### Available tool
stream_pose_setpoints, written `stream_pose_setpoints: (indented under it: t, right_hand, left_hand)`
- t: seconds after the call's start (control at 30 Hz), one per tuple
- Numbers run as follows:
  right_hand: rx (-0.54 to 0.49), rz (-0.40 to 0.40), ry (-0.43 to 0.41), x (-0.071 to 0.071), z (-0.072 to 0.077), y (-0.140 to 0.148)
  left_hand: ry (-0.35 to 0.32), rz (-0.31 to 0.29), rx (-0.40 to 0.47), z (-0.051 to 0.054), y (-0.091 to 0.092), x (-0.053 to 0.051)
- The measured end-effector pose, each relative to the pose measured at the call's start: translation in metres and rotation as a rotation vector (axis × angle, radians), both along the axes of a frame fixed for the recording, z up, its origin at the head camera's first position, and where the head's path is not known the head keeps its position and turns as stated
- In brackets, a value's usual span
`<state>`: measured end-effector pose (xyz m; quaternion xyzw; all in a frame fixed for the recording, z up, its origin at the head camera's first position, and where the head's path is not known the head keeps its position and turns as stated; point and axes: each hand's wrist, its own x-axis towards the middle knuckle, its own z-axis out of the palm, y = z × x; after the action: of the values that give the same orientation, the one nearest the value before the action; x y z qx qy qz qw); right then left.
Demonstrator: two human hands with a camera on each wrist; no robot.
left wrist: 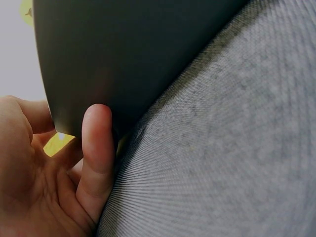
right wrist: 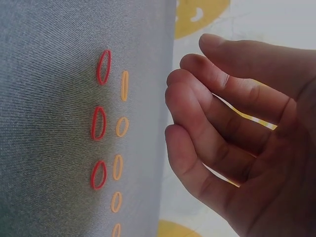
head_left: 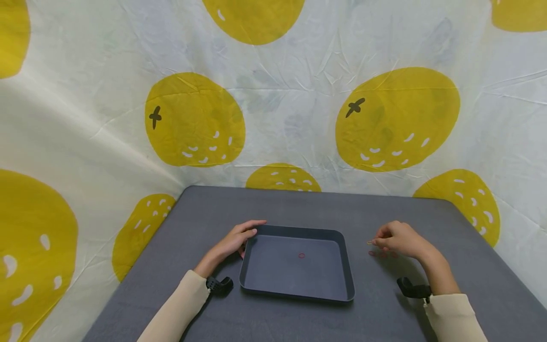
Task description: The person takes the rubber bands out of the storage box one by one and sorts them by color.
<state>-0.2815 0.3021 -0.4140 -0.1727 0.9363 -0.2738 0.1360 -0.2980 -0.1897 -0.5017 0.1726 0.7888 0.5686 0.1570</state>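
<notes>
A dark grey rectangular tray (head_left: 295, 289) lies on the table with one small red rubber band (head_left: 301, 255) inside it. My left hand (head_left: 232, 241) holds the tray's far left corner; in the left wrist view one finger (left wrist: 97, 138) lies against the outer wall. My right hand (head_left: 399, 239) hovers right of the tray, fingers loosely bent. Below it, several orange rubber bands (right wrist: 117, 168) and three red rubber bands (right wrist: 98, 123) lie in two rows on the cloth. I see no band between the fingers in the right wrist view.
Grey cloth covers the table (head_left: 295, 323). Behind and to the left hangs a white curtain (head_left: 290, 118) printed with yellow fruit. Each wrist wears a black strap-mounted device, such as the right wrist device (head_left: 413, 289).
</notes>
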Motion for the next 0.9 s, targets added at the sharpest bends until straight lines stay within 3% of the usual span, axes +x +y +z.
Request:
stream_pose_setpoints:
  t: [0.9]
  right_hand:
    - [0.002, 0.018, -0.004, 0.000, 0.001, -0.015]
  left_hand:
    - [-0.006, 0.003, 0.014, 0.002, 0.001, 0.000]
